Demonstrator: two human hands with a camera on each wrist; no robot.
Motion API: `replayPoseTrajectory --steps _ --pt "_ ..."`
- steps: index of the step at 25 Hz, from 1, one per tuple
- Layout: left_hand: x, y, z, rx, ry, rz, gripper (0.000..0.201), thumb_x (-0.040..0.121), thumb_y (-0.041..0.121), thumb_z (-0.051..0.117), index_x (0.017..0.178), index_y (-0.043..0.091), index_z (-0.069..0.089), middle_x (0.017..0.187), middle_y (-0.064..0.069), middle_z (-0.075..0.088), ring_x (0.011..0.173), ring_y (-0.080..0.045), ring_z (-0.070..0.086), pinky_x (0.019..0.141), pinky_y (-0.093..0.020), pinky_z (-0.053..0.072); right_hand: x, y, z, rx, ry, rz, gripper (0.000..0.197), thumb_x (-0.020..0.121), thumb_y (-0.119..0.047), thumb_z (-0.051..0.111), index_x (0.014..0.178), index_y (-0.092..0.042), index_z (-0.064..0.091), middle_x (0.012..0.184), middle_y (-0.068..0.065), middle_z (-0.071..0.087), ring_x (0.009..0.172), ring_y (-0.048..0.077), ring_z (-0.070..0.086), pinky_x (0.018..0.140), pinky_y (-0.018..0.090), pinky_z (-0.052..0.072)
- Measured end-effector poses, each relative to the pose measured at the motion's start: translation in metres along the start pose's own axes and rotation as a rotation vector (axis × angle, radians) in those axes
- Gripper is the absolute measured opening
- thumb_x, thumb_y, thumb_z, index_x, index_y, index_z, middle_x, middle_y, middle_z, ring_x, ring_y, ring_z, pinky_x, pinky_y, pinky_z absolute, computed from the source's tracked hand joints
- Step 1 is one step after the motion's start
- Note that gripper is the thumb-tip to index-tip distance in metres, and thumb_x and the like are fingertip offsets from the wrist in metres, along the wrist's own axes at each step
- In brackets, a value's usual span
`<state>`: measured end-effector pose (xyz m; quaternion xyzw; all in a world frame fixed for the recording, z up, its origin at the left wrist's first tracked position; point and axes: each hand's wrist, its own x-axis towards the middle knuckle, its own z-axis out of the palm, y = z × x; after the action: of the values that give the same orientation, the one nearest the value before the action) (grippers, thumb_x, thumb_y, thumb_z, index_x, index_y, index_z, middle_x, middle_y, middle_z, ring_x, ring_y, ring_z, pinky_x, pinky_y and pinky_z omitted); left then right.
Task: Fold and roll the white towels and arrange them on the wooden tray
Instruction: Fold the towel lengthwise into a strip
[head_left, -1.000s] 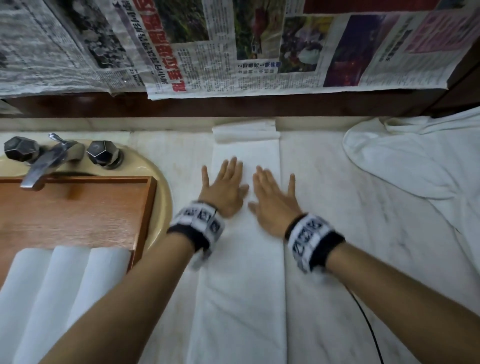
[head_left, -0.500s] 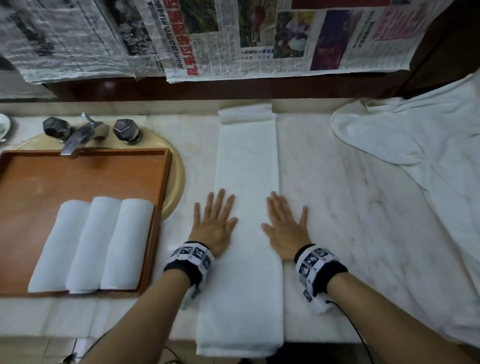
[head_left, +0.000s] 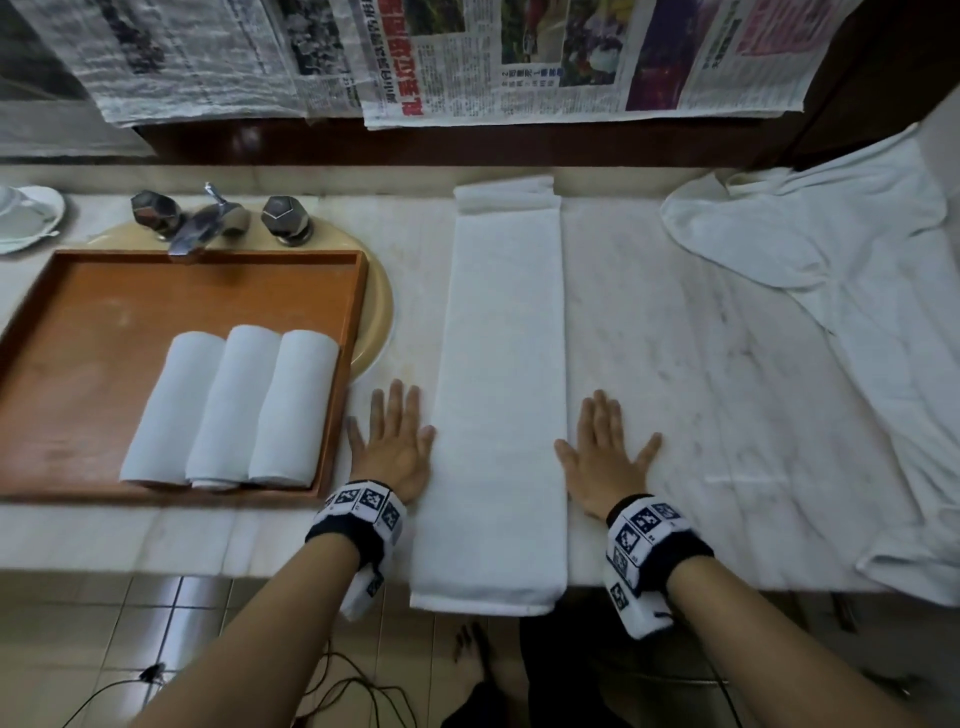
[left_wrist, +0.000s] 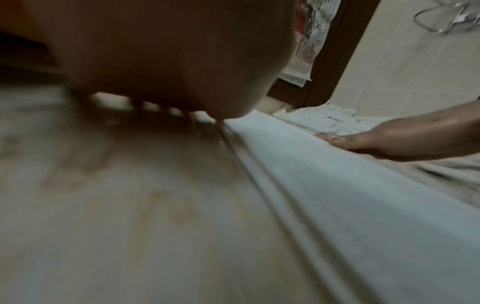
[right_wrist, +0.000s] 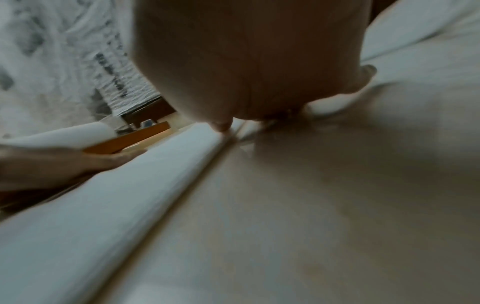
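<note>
We note dim, soft indoor light in all three views. The head view is fairly sharp, with bowed lines toward its edges and a faint sheen on the floor tiles at lower left. Both wrist views are heavily blurred; the nearby counter smears, and the palms read dark.

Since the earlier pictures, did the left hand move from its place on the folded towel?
Yes. The left hand slid toward the person and off to the left; it now lies flat on the marble counter beside the folded towel, near the wooden tray corner.
</note>
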<state>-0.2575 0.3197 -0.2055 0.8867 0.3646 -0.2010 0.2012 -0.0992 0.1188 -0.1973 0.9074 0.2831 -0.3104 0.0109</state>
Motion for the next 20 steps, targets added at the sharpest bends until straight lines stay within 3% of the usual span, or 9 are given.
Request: replayPoseTrajectory --steps 2,4,6,7,8,11,14,20 --pt "-0.01 0.008 0.001 -0.076 0.004 0.07 0.06 0.104 0.042 0.013 0.153 0.02 -0.015 0.158 0.003 -0.026 0.146 -0.017 -0.023 0.117 -0.051 -0.012 -0.014 -0.011 0.004 0.009 0.077 -0.101 0.067 0.103 -0.044 0.017 0.149 -0.016 -0.023 0.153 -0.004 -0.036 0.143 0.015 -0.028 0.109 0.065 -0.015" --pt "-0.025 0.022 0.011 -0.115 0.083 0.193 0.058 0.105 0.035 0.023 0.155 0.015 0.001 0.161 0.0 -0.012 0.149 -0.019 -0.008 0.12 -0.047 0.001 -0.026 -0.035 0.013 -0.008 0.179 -0.338 0.063 0.103 -0.03 0.032 0.155 -0.016 -0.001 0.16 -0.002 -0.019 0.147 0.018 -0.017 0.114 0.063 -0.008" --pt "-0.039 0.021 0.021 -0.221 0.294 0.165 0.047 0.1 0.021 0.043 0.145 0.008 0.039 0.157 -0.011 0.027 0.143 -0.028 0.028 0.113 -0.042 0.028 -0.023 -0.059 0.015 -0.011 0.273 -0.553 0.049 0.096 -0.011 0.051 0.144 -0.013 0.042 0.158 0.009 0.024 0.145 0.031 0.022 0.11 0.065 0.024" --pt "-0.043 0.018 0.02 -0.31 0.387 0.09 0.037 0.095 0.015 0.051 0.132 0.008 0.056 0.143 -0.012 0.047 0.13 -0.029 0.044 0.104 -0.037 0.038 -0.016 -0.07 0.012 0.006 0.321 -0.633 0.042 0.088 -0.002 0.06 0.129 -0.011 0.058 0.145 0.013 0.045 0.131 0.036 0.043 0.097 0.062 0.041" --pt "-0.047 0.014 0.019 -0.398 0.432 0.004 0.028 0.092 0.014 0.056 0.117 0.01 0.067 0.127 -0.01 0.06 0.116 -0.027 0.055 0.094 -0.033 0.043 -0.009 -0.081 0.009 0.008 0.347 -0.706 0.039 0.082 0.003 0.064 0.118 -0.01 0.065 0.132 0.013 0.057 0.117 0.037 0.053 0.087 0.055 0.048" --pt "-0.056 0.011 0.013 -0.535 0.33 -0.175 0.014 0.086 0.017 0.065 0.096 0.017 0.075 0.096 -0.001 0.072 0.091 -0.021 0.066 0.08 -0.027 0.049 0.0 -0.112 -0.01 -0.253 0.181 -0.828 0.037 0.09 0.002 0.053 0.117 -0.019 0.065 0.131 0.004 0.053 0.117 0.027 0.045 0.084 0.038 0.039" --pt "-0.064 0.012 0.015 -0.605 0.279 -0.243 0.017 0.082 0.016 0.072 0.098 0.018 0.074 0.094 0.004 0.071 0.09 -0.016 0.066 0.081 -0.024 0.048 0.004 -0.131 -0.02 -0.506 0.139 -0.877 0.027 0.095 -0.007 0.048 0.113 -0.02 0.063 0.127 0.001 0.052 0.118 0.023 0.043 0.084 0.034 0.038" --pt "-0.075 0.013 0.017 -0.647 0.288 -0.295 0.017 0.078 0.023 0.075 0.095 0.022 0.071 0.083 0.009 0.067 0.079 -0.011 0.06 0.072 -0.021 0.04 0.008 -0.141 -0.028 -0.692 0.13 -0.927 0.023 0.099 -0.01 0.04 0.108 -0.019 0.059 0.119 0.0 0.052 0.116 0.022 0.04 0.075 0.033 0.03"
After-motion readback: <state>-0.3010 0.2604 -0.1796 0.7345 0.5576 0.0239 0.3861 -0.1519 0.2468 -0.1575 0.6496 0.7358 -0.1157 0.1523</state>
